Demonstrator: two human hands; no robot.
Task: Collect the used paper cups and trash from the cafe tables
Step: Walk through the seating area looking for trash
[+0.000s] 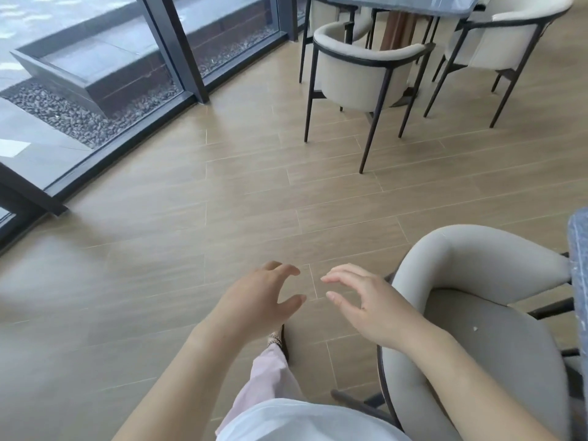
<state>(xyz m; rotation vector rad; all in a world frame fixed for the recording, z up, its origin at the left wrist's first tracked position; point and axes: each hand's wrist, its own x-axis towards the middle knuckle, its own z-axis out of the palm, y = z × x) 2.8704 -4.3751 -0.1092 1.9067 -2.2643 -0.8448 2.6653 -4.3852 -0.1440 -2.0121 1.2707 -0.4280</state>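
My left hand point(257, 300) and my right hand point(366, 300) are held out in front of me over the wooden floor, close together, both empty with fingers curved and spread apart. No paper cup or trash is visible in the head view. A dark glossy cafe table point(413, 3) shows only its near edge at the top; what lies on it is out of view.
A grey padded chair point(477, 281) stands right beside my right arm, with a blue-grey table edge point(579, 265) past it. Two cream chairs point(359, 68) point(509, 36) ring the far table. Floor-to-ceiling glass with dark frames point(178, 49) runs along the left.
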